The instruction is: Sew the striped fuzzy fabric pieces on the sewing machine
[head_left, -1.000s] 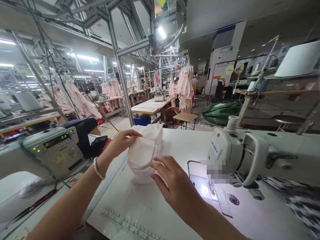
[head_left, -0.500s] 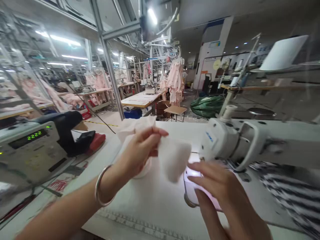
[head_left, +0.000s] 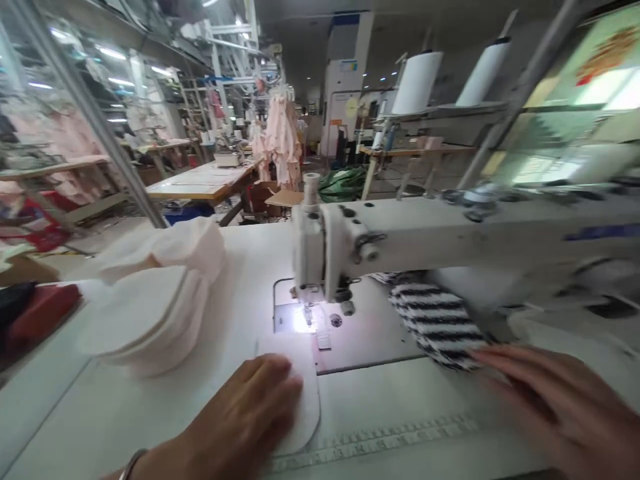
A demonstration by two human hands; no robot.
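Note:
A white rounded fabric piece lies flat on the sewing table, just in front of the lit needle area. My left hand, slightly blurred, is on top of this piece with its fingers curled and holds it. To the right, my right hand stretches its fingers, its tips at the near edge of a black-and-white striped fabric piece. That striped fabric lies under the arm of the sewing machine. Whether the right fingertips touch it or hover over it, I cannot tell.
A stack of white fabric pieces stands left of the needle. Along the front edge runs a measuring tape. A red-and-black object is at far left. Thread cones stand behind the machine.
My view has turned right. The left hand has brought the white piece from the air down to the table before the needle. My right hand has moved right to the striped fabric.

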